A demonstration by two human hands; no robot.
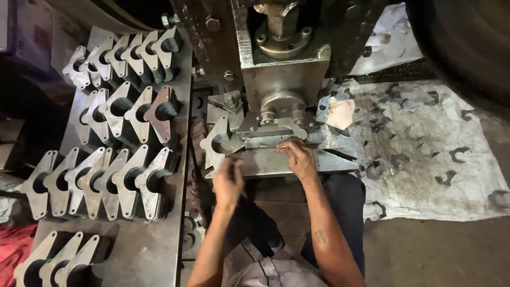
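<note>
My right hand (298, 157) rests on a flat metal plate (276, 136) lying on the die under the press ram (281, 69), fingers pinching its near edge. My left hand (228, 182) hovers just in front of the press bed, fingers loosely curled and blurred, with nothing clearly in it. A cut-out metal blank (215, 142) with a round hole leans at the left side of the die, close to my left hand.
Rows of stamped metal blanks (119, 178) stand stacked on a steel table (154, 250) at the left. Dark scrap offcuts (446, 178) lie scattered on a white sheet (425, 127) at the right. A red cloth (13, 250) sits bottom left.
</note>
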